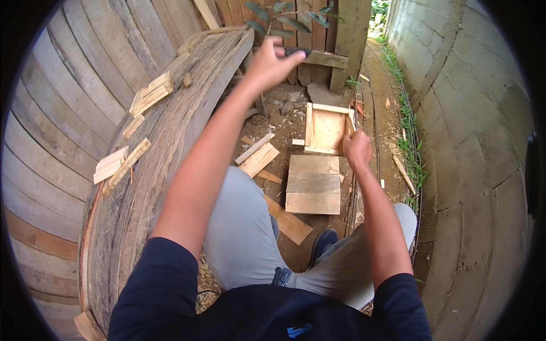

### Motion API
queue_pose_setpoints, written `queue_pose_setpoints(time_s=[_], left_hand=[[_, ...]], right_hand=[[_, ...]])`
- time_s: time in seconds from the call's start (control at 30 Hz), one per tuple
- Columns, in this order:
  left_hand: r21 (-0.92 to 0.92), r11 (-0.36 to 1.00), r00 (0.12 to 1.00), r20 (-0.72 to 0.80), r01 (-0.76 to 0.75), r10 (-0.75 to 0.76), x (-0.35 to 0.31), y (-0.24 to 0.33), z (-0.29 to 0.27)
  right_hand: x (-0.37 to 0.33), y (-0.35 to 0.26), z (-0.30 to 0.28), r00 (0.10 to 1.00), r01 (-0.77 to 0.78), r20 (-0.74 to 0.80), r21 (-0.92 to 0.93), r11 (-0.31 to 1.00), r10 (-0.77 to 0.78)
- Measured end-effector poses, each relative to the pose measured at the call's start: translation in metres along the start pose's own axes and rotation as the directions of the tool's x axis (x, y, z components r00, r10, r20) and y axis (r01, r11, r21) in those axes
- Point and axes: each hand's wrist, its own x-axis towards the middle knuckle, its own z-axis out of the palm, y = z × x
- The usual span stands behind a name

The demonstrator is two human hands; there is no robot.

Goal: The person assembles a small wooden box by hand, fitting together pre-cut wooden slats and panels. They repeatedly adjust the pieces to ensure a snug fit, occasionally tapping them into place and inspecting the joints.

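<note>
My left hand [272,65] is raised out in front, its fingers closed on a small dark object [298,52] whose kind I cannot make out. Lower and to the right, my right hand [358,149] is closed round a thin wooden strip [351,122] at the right side of a shallow square wooden frame box [329,132]. That box rests on the ground with its open face up. Just nearer to me lies a square panel of joined boards [313,184].
A thick weathered plank bench [165,136] runs along my left, bearing cut wood blocks [152,92] and short strips [112,165]. Offcuts [259,159] and shavings litter the dirt. A block wall [472,142] stands at right; a leafy branch [290,21] hangs ahead.
</note>
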Motion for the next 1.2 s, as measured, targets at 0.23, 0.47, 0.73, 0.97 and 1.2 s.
queue_pose_setpoints(time_s=[0.23,0.47,0.73,0.97,1.2], left_hand=[[-0.234,0.889,0.873,0.4,0.393,-0.28,-0.034,-0.058,0.064],[-0.71,0.656,0.955,0.289,0.255,-0.059,-0.048,-0.088,0.097],[-0.754,0.626,0.971,0.239,0.2,-0.022,-0.06,-0.1,0.113],[-0.689,0.718,0.993,0.111,0.099,-0.031,-0.063,-0.092,0.12],[-0.774,0.539,0.924,0.148,0.331,-0.354,-0.055,-0.099,0.119]], right_hand=[[0.016,-0.052,-0.053,0.996,0.062,-0.07,0.202,0.978,-0.048],[0.03,-0.051,-0.009,0.983,0.183,-0.097,0.481,0.857,-0.156],[0.042,-0.05,0.008,0.978,0.21,-0.144,0.666,0.715,-0.153],[0.048,-0.05,0.005,0.968,0.249,-0.184,0.726,0.64,-0.169],[0.052,-0.042,-0.003,0.951,0.092,0.163,0.662,0.744,-0.263]])
